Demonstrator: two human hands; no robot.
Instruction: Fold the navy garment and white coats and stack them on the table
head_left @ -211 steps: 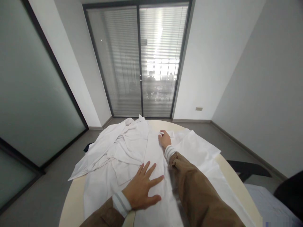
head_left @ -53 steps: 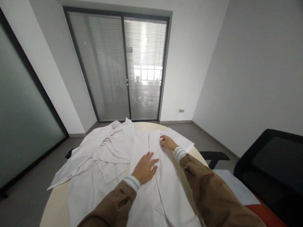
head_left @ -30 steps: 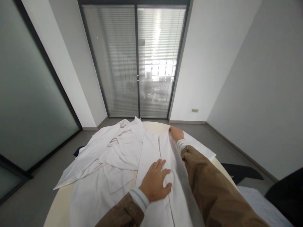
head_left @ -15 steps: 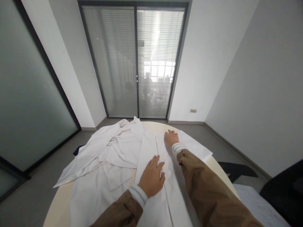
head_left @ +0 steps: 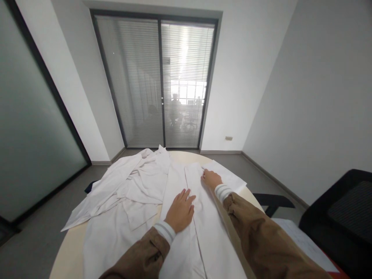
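Observation:
A white garment (head_left: 139, 186), which looks like a long coat or shirt, lies spread over the round table. Its left side is rumpled and bunched. Long flat panels run toward me on the right, with a seam or overlapping edge down the middle. My left hand (head_left: 180, 211) rests on these panels, palm down with fingers spread. Farther out and to the right, my right hand (head_left: 211, 178) has its fingers curled in on the right edge of the long panel. The fabric under those fingertips is partly hidden.
The pale round table (head_left: 68, 248) shows at its rim. A black chair (head_left: 340, 217) stands at the right, with papers (head_left: 302, 240) beside it. Ahead is a glazed door with blinds (head_left: 157, 85); a dark item (head_left: 89, 187) pokes out at the left.
My right hand has shifted slightly down and its fingers have drawn in on the panel's edge. My left hand stays flat on the fabric. The view has turned a little to the right.

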